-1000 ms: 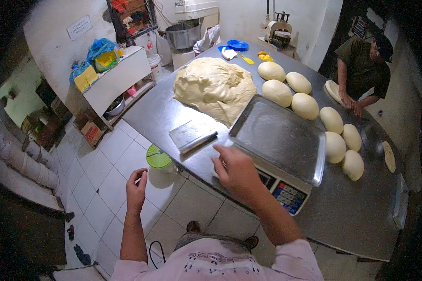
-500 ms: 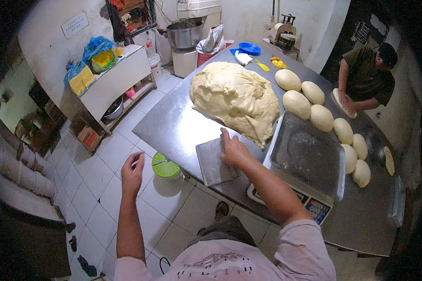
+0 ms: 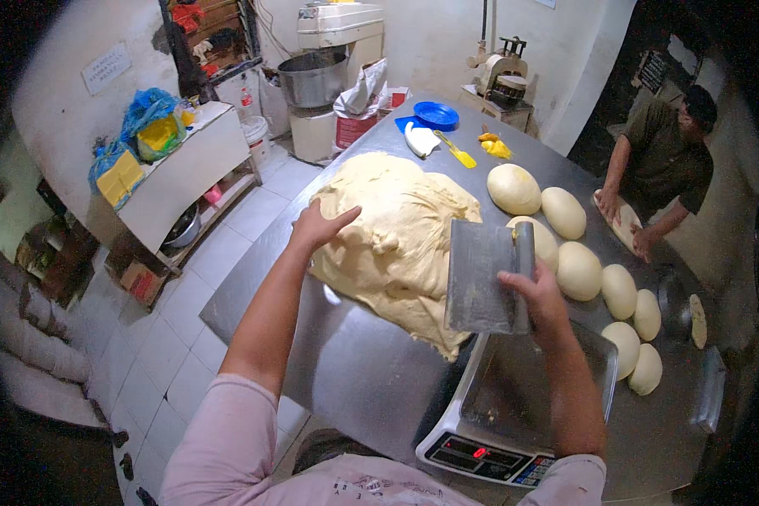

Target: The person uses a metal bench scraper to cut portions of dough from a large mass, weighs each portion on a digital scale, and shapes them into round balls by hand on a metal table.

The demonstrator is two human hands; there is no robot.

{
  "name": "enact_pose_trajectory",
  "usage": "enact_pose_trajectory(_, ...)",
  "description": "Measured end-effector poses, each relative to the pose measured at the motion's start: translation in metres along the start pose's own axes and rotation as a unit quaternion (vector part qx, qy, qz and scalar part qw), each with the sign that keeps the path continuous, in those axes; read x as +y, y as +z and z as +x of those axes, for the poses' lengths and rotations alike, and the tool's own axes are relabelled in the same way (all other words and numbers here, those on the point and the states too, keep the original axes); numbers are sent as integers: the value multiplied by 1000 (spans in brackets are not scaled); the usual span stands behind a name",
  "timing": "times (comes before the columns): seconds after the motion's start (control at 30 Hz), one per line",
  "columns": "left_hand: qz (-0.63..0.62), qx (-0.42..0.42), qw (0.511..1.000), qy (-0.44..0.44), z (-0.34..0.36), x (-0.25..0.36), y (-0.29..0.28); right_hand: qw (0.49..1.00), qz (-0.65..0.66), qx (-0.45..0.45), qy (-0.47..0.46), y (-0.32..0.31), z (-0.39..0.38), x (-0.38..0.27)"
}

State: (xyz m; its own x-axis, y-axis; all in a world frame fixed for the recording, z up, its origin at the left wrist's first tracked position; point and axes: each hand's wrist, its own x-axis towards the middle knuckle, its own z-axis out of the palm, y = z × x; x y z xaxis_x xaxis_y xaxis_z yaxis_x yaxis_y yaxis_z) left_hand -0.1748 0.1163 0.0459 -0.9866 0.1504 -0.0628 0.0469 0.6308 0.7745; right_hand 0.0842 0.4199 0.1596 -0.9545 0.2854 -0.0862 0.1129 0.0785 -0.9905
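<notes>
A large mound of pale dough spreads over the metal table. My left hand lies against its left side, fingers spread and thumb pointing right. In my right hand is a flat metal dough scraper, gripped by its rolled edge and raised beside the dough's right side. Below that hand stands a digital scale with a metal tray on top, partly hidden by my forearm. Several smooth dough balls sit to the right of the mound.
Across the table a co-worker presses a flattened dough piece. A blue plate, a yellow spatula and a yellow lump lie at the far end. A mixer and a side cabinet stand beyond, to the left.
My left hand has moved from beside the table onto the dough. My right hand has lifted the scraper off the table's near edge and carried it right. The view has shifted.
</notes>
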Motion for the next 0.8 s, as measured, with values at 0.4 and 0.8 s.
enact_pose_trajectory(0.4, -179, -121, 976, -8, 101, -46, 25, 948, -191, 79, -240, 96, 72, -9)
enact_pose_trajectory(0.8, -183, -127, 974, 35, -52, -80, -32, 818, -543, -57, -182, 287, 172, 2)
